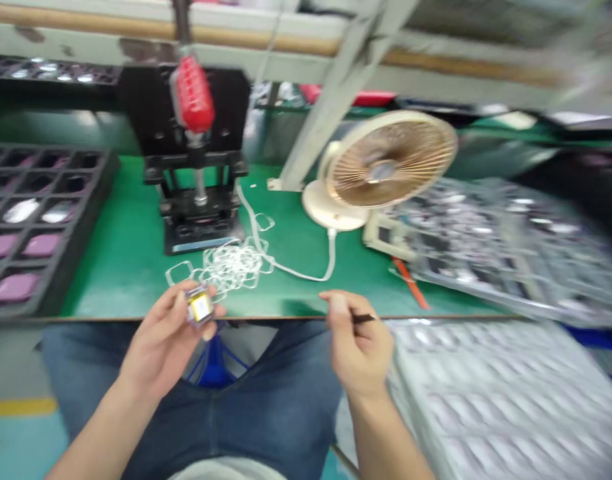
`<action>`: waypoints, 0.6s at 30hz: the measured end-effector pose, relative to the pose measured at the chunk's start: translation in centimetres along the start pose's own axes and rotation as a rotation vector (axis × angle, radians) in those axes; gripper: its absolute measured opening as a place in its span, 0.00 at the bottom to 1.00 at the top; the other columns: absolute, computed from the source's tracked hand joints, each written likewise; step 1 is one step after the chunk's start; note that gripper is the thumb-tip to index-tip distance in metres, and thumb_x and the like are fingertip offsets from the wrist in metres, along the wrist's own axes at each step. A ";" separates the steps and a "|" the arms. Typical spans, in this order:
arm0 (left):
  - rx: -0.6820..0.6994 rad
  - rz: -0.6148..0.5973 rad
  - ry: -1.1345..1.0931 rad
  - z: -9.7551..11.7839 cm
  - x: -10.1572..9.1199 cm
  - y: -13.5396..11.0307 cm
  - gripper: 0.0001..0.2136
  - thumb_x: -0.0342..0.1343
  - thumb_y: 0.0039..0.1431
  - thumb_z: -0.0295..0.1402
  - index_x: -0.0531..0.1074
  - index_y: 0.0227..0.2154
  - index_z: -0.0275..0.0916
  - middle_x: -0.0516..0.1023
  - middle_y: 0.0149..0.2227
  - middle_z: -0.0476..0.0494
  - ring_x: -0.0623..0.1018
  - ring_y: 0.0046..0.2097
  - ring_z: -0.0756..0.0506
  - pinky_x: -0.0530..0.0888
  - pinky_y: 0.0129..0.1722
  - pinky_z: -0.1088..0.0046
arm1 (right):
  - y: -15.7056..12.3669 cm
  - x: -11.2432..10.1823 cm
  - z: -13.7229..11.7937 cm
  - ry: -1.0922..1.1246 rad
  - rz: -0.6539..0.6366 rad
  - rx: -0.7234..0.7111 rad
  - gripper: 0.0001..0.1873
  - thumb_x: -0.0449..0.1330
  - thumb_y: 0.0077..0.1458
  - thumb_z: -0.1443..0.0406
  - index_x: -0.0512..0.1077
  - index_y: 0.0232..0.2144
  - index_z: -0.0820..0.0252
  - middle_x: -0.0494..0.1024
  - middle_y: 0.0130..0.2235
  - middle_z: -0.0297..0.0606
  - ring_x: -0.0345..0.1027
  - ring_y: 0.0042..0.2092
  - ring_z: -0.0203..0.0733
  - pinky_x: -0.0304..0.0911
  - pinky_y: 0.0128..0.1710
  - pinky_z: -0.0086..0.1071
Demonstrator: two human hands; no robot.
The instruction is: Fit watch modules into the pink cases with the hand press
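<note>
My left hand (pixel 161 340) grips a small squarish electronic module (pixel 200 305) by its edges, its yellow and white face turned up. It is over the front edge of the green bench. My right hand (pixel 359 340) is closed around a thin dark tool (pixel 363 319); its tip is blurred, so I cannot tell its kind. A wide gap separates the two hands. Just behind the module lies a loose heap of thin white ring-shaped frames (pixel 233 265) on the green mat (pixel 131 267).
A black press (pixel 201 213) with a red handle stands behind the heap. Left is a black compartment tray (pixel 81 260) with pink pieces. A cream fan (pixel 331 207), its cable, an orange-red strip (pixel 411 283) and bagged parts (pixel 466 227) lie right. A white tray stack (pixel 421 400) stands at front right.
</note>
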State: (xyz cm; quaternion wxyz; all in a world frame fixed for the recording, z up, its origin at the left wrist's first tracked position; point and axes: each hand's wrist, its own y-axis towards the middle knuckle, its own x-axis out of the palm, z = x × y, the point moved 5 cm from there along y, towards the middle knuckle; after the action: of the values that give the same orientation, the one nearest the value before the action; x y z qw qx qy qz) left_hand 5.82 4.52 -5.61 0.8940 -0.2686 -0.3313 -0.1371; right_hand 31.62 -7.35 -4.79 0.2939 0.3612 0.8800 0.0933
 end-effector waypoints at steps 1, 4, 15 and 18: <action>-0.024 0.029 0.022 -0.3 0.0 -0.3 0.10 0.73 0.60 0.33 0.83 0.44 0.41 0.86 0.49 0.36 0.87 0.46 0.35 0.81 0.33 0.72 | 0.5 -1.1 0.4 -0.142 -0.012 -0.009 0.21 0.55 0.75 0.51 0.81 0.39 0.56 0.78 0.29 0.36 0.69 0.28 0.39 0.65 0.29 0.31; -0.088 0.089 0.091 -1.0 0.2 -0.7 0.10 0.74 0.59 0.33 0.83 0.42 0.41 0.86 0.53 0.35 0.86 0.53 0.31 0.85 0.39 0.68 | 3.4 -5.9 2.7 -0.519 0.023 0.023 0.27 0.52 0.75 0.48 0.82 0.38 0.57 0.80 0.30 0.38 0.73 0.30 0.41 0.68 0.34 0.33; -0.164 0.117 0.189 -2.7 0.9 -0.8 0.18 0.78 0.52 0.40 0.83 0.44 0.43 0.87 0.51 0.37 0.88 0.46 0.32 0.84 0.30 0.69 | 21.5 -18.3 11.1 -1.006 -0.064 0.289 0.17 0.62 0.68 0.58 0.84 0.50 0.60 0.86 0.48 0.50 0.78 0.50 0.55 0.68 0.51 0.38; -0.168 0.130 0.195 -2.9 1.2 -1.3 0.17 0.77 0.53 0.40 0.83 0.43 0.42 0.87 0.50 0.37 0.87 0.46 0.32 0.86 0.33 0.67 | 24.4 -16.8 11.8 -1.054 -0.181 0.334 0.18 0.66 0.65 0.54 0.84 0.45 0.61 0.86 0.46 0.52 0.79 0.50 0.55 0.69 0.51 0.38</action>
State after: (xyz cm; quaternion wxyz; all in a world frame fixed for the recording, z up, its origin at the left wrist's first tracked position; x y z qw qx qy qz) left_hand 7.63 1.68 -6.16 0.9033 -0.3490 -0.2119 -0.1316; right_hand 62.24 -1.88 2.39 0.6395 0.3235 0.6446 -0.2662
